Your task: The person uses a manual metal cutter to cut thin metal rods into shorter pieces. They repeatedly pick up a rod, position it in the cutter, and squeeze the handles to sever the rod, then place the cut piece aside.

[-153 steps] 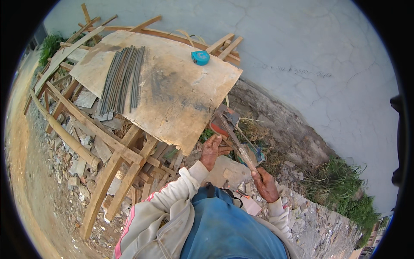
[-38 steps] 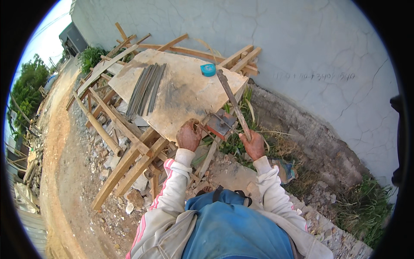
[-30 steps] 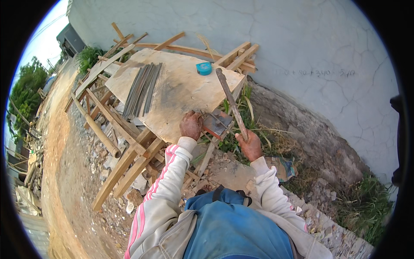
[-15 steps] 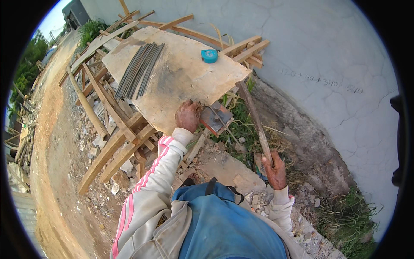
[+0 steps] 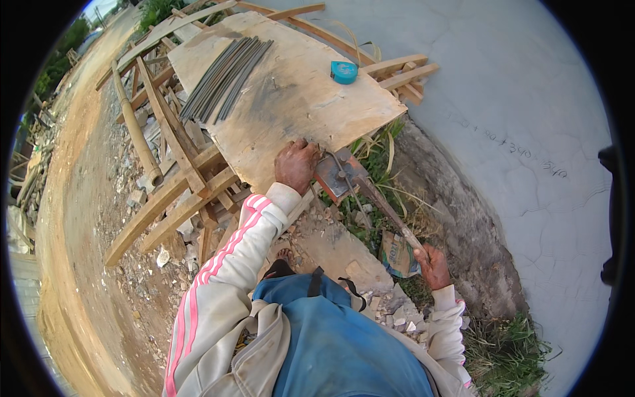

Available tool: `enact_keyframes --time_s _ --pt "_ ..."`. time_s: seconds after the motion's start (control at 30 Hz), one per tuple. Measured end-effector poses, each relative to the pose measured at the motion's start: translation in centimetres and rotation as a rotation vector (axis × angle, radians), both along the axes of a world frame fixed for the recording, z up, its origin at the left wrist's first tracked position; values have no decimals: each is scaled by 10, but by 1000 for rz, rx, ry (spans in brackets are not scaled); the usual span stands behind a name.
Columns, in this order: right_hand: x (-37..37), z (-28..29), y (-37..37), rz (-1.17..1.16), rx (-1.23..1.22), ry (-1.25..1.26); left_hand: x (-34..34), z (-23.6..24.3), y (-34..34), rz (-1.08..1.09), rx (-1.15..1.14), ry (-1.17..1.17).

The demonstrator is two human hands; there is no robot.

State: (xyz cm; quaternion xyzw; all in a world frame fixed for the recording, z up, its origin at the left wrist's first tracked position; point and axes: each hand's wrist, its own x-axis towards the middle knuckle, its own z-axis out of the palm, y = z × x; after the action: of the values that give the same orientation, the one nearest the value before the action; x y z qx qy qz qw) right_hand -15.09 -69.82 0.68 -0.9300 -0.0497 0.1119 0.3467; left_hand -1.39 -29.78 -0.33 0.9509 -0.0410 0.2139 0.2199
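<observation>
My left hand (image 5: 296, 165) is closed at the near edge of the wooden board, its fingertips on one end of a thin steel rod (image 5: 358, 199). The rod is bent and lies across a small rust-red metal plate (image 5: 333, 186) fixed by the board's corner. My right hand (image 5: 433, 266) grips the lower end of a long metal bar (image 5: 391, 213). The bar slants up and left, its far end against the plate beside the rod. How the bar meets the rod is too small to make out.
On the board (image 5: 297, 112) lie a bundle of steel rods (image 5: 228, 76) and a teal tape measure (image 5: 344, 72). Wooden beams (image 5: 175, 198) jut out at left. A cracked grey wall (image 5: 516, 86) stands at right, with rubble and weeds (image 5: 509, 357) below.
The bar in my right hand has swung down and left, from pointing up beside the board's corner to resting at the plate. My left hand stays by the rod's end. The view has shifted slightly.
</observation>
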Motion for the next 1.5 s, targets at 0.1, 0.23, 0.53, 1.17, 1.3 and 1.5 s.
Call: enact_keyframes --time_s 0.1,0.23,0.53,1.17,1.3,1.5 --pt "21 5 -11 63 -74 63 1 0 0 -2 6 -4" --pt "53 13 -20 142 -145 59 1 -1 -2 11 18 -14" --pt "116 21 -30 281 -353 -119 1 -4 -1 9 45 -16" --pt "105 3 -29 215 -389 -251 6 -4 -3 46 39 26" --pt "96 -1 -26 148 -390 -230 6 -5 0 9 30 6" --pt "95 13 -25 137 -509 -263 9 -8 2 -35 15 20"
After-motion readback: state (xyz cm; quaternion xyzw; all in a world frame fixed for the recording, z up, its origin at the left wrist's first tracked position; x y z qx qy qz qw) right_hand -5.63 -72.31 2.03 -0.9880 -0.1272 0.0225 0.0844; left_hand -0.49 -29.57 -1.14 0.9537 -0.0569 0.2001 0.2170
